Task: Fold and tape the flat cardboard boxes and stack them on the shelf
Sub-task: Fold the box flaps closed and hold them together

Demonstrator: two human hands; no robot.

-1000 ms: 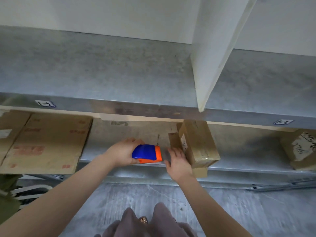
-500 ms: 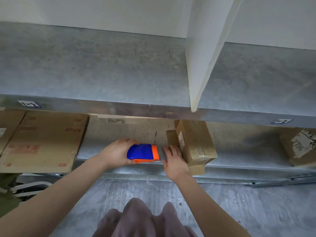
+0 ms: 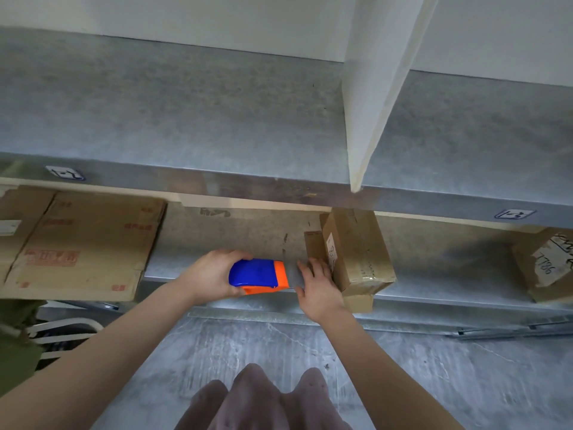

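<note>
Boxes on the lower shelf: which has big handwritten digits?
The far-right box: digits scrawled on a white patch. The middle box has just a small label; the flat cardboard, red print.

Dim, soft, cool indoor light from above. Upper shelf (image 3: 186,103) top evenly lit, faint sheen on its front edge. Lower shelf (image 3: 434,274) bay in its shadow. Wide-angle bend curves shelf lines toward edges. Sharpest around tape dispenser (image 3: 257,276); knees (image 3: 263,398) at bottom blurred.
</note>
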